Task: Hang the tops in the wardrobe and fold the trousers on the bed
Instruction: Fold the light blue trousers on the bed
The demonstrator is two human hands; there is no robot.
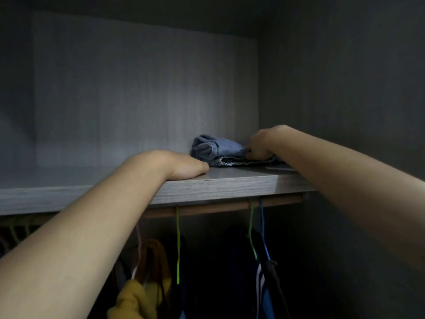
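Observation:
Folded blue denim trousers (215, 149) lie on the grey upper wardrobe shelf (218, 183), toward its right end. My right hand (258, 146) rests on their right side, fingers pinching the denim. My left hand (187, 166) lies on the shelf's front edge just left of the trousers, its fingers curled under and hidden; it holds nothing that I can see. Below the shelf, tops hang from a wooden rail (220, 207): a yellow top (140, 295) at the left and a dark blue striped top (262, 284) at the right.
Green hangers (178, 245) and a blue hanger (264, 238) hook over the rail. The wardrobe's right side wall (345, 88) stands close to my right arm. The shelf stretches left of the trousers. The interior is dim.

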